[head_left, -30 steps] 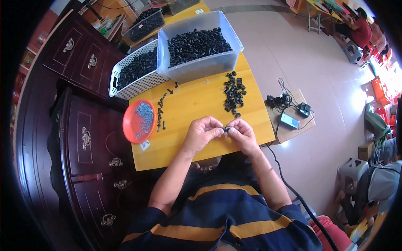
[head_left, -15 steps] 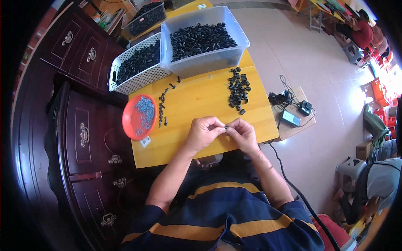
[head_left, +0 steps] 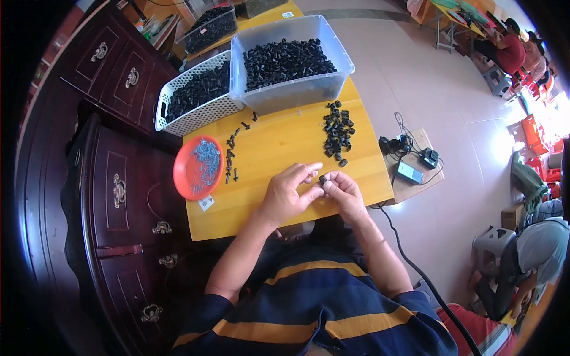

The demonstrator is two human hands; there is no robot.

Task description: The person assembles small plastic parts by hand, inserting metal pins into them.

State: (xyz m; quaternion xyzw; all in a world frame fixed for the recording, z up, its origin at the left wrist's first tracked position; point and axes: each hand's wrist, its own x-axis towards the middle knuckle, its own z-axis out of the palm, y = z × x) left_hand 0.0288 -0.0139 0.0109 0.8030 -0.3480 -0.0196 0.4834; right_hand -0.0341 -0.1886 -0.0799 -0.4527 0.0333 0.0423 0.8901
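Observation:
Between the thumb and fingers of my right hand (head_left: 345, 194) is a small black plastic piece (head_left: 322, 179). My left hand (head_left: 290, 191) is just beside it, with its thumb tip close to the piece and its index finger lifted away from the thumb. Both hands are above the near part of the yellow table (head_left: 270, 142). Farther off to the right lies a loose group of short, ring-like black pieces (head_left: 338, 132). Left of my hands runs a crooked row of slim black pieces (head_left: 230, 155), beside a red plate (head_left: 180, 172) of small silvery screw-like parts.
A clear plastic bin (head_left: 297, 89) and a white perforated basket (head_left: 205, 113), both full of black pieces, stand along the far side. A dark wooden cabinet (head_left: 113, 154) borders the left. A low board (head_left: 424, 169) with cables and small devices is at right. Other people sit farther right.
My left index finger has lifted and opened away from the pinch. The black piece is now more visible and stays in my right fingers.

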